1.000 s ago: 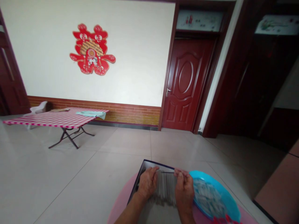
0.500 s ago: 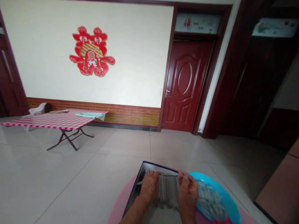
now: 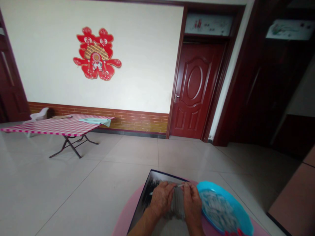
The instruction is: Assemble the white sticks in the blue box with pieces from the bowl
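Above an open dark-rimmed box [image 3: 138, 209], my left hand [image 3: 162, 198] and my right hand [image 3: 192, 203] are close together, fingers pinched. A thin pale stick [image 3: 180, 185] spans the short gap between their fingertips, gripped at both ends. Its exact kind is too small to make out. Below the hands, a row of thin grey sticks [image 3: 177, 201] lies side by side in the box. Dark thin pieces [image 3: 148, 190] lie along the box's left side, partly hidden by my left hand. Right of my right hand, a blue basin [image 3: 242, 213] holds many whitish translucent small pieces [image 3: 219, 206].
Box and basin rest on a round pink surface [image 3: 123, 216]. Something red [image 3: 233, 232] shows at the basin's near edge. Across the tiled floor [image 3: 81, 190] stands a folding table with a checked cover [image 3: 61, 126]. A red door [image 3: 195, 88] is in the far wall.
My hands have come closer together, the right one shifting left. The dark thin length seen between them earlier is mostly out of sight, and a pale part now shows in the gap.
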`<state>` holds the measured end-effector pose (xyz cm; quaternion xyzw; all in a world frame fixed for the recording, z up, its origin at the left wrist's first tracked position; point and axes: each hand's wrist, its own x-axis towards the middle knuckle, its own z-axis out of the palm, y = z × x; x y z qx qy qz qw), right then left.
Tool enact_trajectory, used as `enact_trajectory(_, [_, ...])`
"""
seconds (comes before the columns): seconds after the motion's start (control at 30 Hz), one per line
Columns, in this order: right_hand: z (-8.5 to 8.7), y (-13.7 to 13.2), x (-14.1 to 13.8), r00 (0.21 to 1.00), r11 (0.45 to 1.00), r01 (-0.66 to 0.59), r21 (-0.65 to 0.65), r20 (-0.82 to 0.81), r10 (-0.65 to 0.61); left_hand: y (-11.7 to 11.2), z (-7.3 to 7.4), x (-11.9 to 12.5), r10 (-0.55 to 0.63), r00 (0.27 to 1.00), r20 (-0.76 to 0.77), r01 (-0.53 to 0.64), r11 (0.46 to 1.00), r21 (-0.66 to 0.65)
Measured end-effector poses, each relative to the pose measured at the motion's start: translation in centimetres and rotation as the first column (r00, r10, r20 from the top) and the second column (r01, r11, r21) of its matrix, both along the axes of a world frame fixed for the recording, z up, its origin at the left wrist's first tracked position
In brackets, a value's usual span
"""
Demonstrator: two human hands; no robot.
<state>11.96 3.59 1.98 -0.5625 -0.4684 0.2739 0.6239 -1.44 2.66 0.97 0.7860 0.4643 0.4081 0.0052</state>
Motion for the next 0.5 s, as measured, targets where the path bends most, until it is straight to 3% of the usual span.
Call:
enact_trajectory(0.3, [-0.8,-0.3,-1.1,0.947,0.979,-0.13,0.156,0.311,0.077,0.0,-0.5,0.2,0.006,0.998,0.055,-0.014,0.989,0.146])
enact_trajectory(0.5, [-1.3,-0.7,-1.0,0.85,0.938,-0.201,0.283,0.527,0.023,0.5,-1.3,0.2,0.063,0.996,0.058,-0.074,0.975,0.21])
